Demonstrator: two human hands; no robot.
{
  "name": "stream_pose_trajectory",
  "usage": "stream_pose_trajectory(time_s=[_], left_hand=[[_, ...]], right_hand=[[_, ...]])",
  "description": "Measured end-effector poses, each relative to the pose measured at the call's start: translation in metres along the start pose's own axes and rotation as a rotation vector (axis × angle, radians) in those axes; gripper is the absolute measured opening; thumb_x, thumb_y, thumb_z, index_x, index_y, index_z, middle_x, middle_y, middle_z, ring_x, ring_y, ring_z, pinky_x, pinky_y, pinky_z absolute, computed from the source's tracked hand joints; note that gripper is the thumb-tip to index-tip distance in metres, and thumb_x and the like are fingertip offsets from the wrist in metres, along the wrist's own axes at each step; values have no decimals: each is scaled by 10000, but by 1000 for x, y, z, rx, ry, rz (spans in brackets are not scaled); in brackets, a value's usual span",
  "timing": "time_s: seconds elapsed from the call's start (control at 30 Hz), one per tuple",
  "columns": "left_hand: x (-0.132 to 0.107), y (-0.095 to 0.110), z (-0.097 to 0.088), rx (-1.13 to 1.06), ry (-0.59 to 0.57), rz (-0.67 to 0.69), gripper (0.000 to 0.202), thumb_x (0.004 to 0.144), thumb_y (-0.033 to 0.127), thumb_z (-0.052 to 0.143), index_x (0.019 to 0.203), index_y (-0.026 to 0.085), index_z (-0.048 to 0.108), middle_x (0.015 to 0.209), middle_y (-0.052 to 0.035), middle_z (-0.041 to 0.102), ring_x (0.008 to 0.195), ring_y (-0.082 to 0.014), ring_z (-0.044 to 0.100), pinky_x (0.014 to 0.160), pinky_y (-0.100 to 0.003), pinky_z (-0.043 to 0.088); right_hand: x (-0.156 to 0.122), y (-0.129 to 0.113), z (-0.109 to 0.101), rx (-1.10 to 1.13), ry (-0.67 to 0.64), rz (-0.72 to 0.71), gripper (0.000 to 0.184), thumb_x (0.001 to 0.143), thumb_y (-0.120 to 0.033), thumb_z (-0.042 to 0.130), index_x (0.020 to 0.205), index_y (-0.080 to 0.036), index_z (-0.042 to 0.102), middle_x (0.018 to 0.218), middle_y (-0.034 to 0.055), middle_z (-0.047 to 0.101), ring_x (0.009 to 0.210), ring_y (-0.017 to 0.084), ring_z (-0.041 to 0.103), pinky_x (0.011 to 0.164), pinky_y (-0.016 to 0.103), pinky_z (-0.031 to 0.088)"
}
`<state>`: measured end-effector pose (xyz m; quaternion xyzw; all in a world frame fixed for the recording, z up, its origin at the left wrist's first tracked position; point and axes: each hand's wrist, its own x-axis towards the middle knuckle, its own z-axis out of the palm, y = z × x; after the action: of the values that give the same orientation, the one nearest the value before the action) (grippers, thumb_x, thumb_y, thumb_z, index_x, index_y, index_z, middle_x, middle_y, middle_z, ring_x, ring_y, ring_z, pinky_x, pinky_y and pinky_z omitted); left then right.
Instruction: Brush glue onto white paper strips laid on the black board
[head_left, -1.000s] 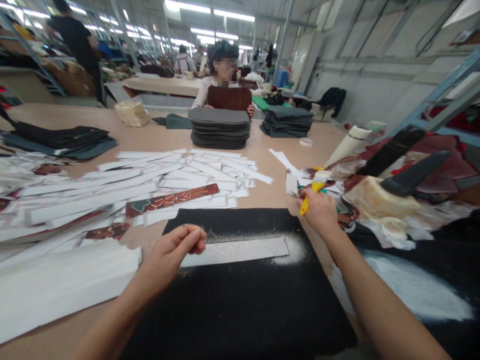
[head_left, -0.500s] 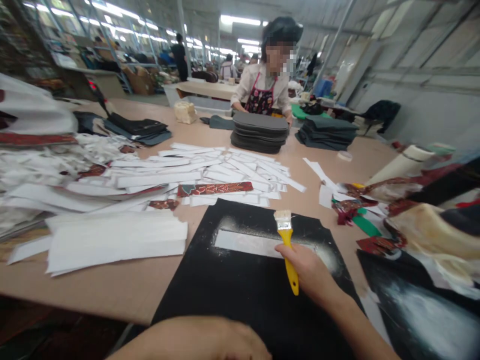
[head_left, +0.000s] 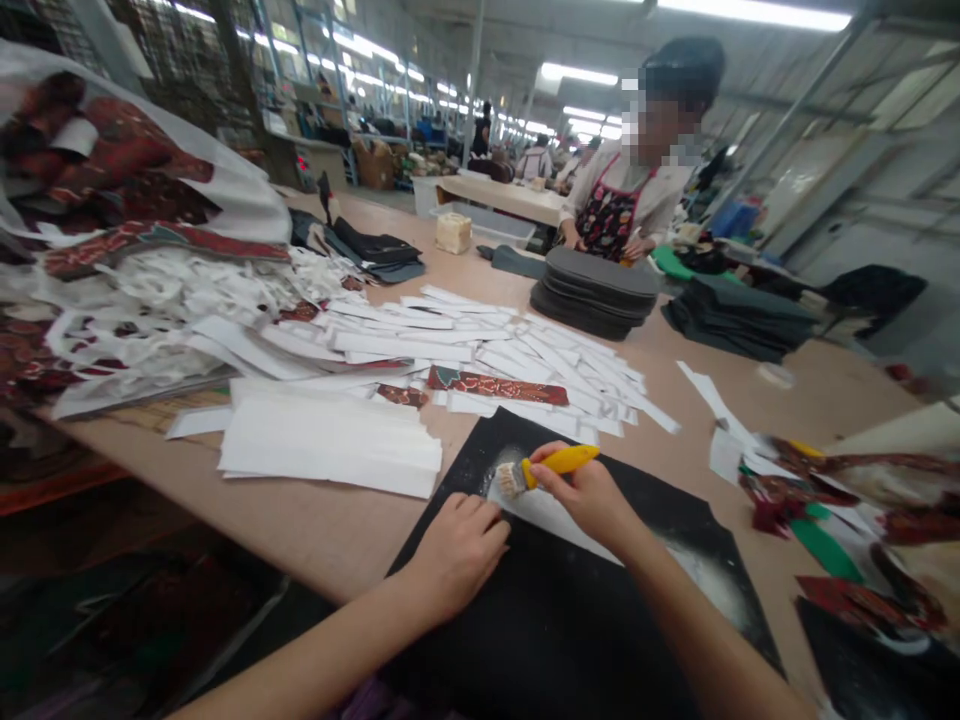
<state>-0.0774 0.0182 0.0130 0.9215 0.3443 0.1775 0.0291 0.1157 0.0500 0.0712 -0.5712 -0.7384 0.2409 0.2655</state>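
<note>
My right hand (head_left: 581, 490) grips a paintbrush (head_left: 559, 465) with a yellow handle. Its pale bristles touch the left end of a white strip (head_left: 551, 520) lying on a black board (head_left: 570, 620). Part of that strip is hidden beneath my right hand. Beside the strip's left end, my left hand (head_left: 461, 550) rests low on the board. Its fingers are curled and close together, the tips partly hidden, so what they hold, if anything, does not show. Whitish residue marks the board around both ends of the strip.
A stack of white sheets (head_left: 330, 440) lies left of the board. Behind it spread many loose white strips (head_left: 517, 350) and a red patterned strip (head_left: 499, 386). Across the table (head_left: 360, 530), a person (head_left: 622, 200) stands behind stacked dark grey pieces (head_left: 592, 290). Fabric scraps (head_left: 795, 500) lie right.
The brush has swung from bristles-up to bristles down on the strip's left end. My left hand has moved forward to that end. The view has turned left.
</note>
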Motion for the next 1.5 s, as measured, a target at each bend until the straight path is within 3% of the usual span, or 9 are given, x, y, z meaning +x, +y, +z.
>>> stream_pose_trajectory(time_s=[0.13,0.3,0.63,0.9,1.03,1.13,1.23,1.33,1.5], left_hand=[[2,-9,16,-18,103,50,121,844,207,479,928,155,549,938,-66,576,946,-207,508,852,-373,397],[2,-9,24,-12,105,55,105,844,203,481,897,141,548,889,-58,581,903,-207,523,815,-367,419],[3,-5,25,52,142,43,99,850,194,473,903,158,548,884,-54,587,886,-202,532,850,-384,396],[2,-4,21,106,196,71,140,878,211,430,935,164,550,926,-59,612,893,-196,554,871,-370,378],[1,-10,28,138,256,131,151,878,244,437,928,160,552,950,-65,623,875,-203,566,886,-385,372],[2,-13,30,162,256,165,168,875,269,444,927,155,555,946,-70,629,865,-210,573,885,-394,375],[2,-12,30,182,269,170,183,876,284,440,929,154,557,939,-72,634,862,-215,575,882,-397,380],[1,-12,31,188,288,177,187,875,292,443,929,156,560,937,-74,637,853,-214,578,874,-394,387],[-1,-17,34,189,284,185,219,875,321,436,956,161,562,975,-81,635,879,-222,587,888,-411,388]], right_hand=[[17,-9,1,-135,-122,-60,192,836,-350,462,833,-200,582,713,-2,618,653,140,561,632,248,406],[19,-18,-8,-378,-159,-103,214,850,-316,450,762,-187,597,641,2,593,628,142,543,636,260,374],[-18,0,-28,-376,-148,-146,177,859,-359,485,893,-221,592,804,-9,634,784,137,559,816,281,361],[-73,39,-90,-656,-113,170,181,831,-296,484,733,-208,608,608,-1,586,637,158,547,708,300,391],[-84,34,-84,-399,-31,80,177,843,-353,491,915,-247,613,812,0,630,803,150,568,766,269,393],[-96,49,-90,-275,-101,163,187,843,-355,486,911,-239,615,771,-7,623,737,133,572,689,238,411],[-118,73,-115,-401,-83,308,168,830,-304,483,824,-201,615,713,0,618,671,138,566,666,255,415],[-136,81,-128,-565,103,284,158,822,-293,496,786,-195,614,783,25,639,798,173,575,782,306,397],[-139,70,-113,-304,53,271,193,849,-339,466,885,-212,607,784,1,645,734,134,589,695,240,421]])
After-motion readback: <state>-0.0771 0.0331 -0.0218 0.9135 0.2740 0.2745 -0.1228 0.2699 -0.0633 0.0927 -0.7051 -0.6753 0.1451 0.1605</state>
